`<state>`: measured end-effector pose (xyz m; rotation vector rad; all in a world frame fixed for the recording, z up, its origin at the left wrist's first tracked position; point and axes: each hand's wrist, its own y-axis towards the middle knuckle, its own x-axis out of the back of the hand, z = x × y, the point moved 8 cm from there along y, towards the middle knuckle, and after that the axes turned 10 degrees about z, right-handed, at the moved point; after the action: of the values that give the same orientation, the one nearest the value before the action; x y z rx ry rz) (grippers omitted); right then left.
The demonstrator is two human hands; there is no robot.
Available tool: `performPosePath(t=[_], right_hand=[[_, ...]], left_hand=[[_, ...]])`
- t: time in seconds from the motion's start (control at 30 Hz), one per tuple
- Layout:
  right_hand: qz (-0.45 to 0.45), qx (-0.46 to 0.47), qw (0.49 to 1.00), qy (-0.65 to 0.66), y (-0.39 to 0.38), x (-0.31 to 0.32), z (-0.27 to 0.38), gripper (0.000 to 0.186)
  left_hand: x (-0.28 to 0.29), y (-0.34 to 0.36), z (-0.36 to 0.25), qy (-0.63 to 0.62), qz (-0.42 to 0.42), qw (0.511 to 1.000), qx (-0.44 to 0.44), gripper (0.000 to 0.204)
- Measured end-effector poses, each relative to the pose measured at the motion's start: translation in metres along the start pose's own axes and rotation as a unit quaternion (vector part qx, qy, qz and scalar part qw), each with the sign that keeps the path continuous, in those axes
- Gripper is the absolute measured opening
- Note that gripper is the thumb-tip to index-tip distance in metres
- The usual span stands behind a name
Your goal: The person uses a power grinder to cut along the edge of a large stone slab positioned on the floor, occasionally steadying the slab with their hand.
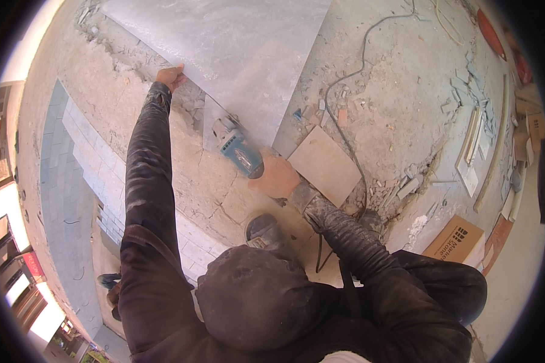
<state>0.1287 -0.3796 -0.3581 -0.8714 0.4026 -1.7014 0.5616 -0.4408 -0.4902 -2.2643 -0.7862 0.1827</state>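
My right hand (277, 176) is wrapped round the body of a teal angle grinder (241, 154). The grinder's metal head lies at the lower edge of a large grey slab (224, 45), where its disc is hard to make out. With my left arm stretched far forward, my left hand (171, 77) grips the same slab by its left edge, fingertips on its top. Under the slab's edge, beside the grinder head, a small pale tile piece (211, 124) shows. To the right of my right hand lies a square beige tile (324, 163).
A dark cable (347, 136) snakes over the rough floor at right. Broken tile bits (399, 190) and long offcuts (471, 145) lie beyond it, near a cardboard box (453, 241). Paved blocks (72, 157) cover the left side. My shoe (263, 228) is just below the grinder.
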Motion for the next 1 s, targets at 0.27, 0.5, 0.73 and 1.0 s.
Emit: performPosePath(t=[0.27, 0.5, 0.73, 1.0], right_hand=[[-0.005, 0.0, 1.0, 0.001, -0.005, -0.001, -0.005, 0.085], [-0.008, 0.002, 1.0, 0.016, -0.016, -0.001, -0.004, 0.084], [-0.018, -0.009, 1.0, 0.014, -0.022, 0.0, -0.011, 0.082], [-0.017, 0.005, 1.0, 0.025, -0.016, -0.001, -0.008, 0.075]], left_hand=[[0.0, 0.005, 0.002, -0.007, 0.006, 1.0, 0.002, 0.02], [0.004, 0.006, 0.003, 0.0, -0.004, 1.0, 0.0, 0.02], [-0.008, -0.003, 0.0, 0.012, -0.001, 1.0, 0.009, 0.02], [-0.002, -0.001, 0.001, -0.008, 0.002, 1.0, 0.007, 0.021]])
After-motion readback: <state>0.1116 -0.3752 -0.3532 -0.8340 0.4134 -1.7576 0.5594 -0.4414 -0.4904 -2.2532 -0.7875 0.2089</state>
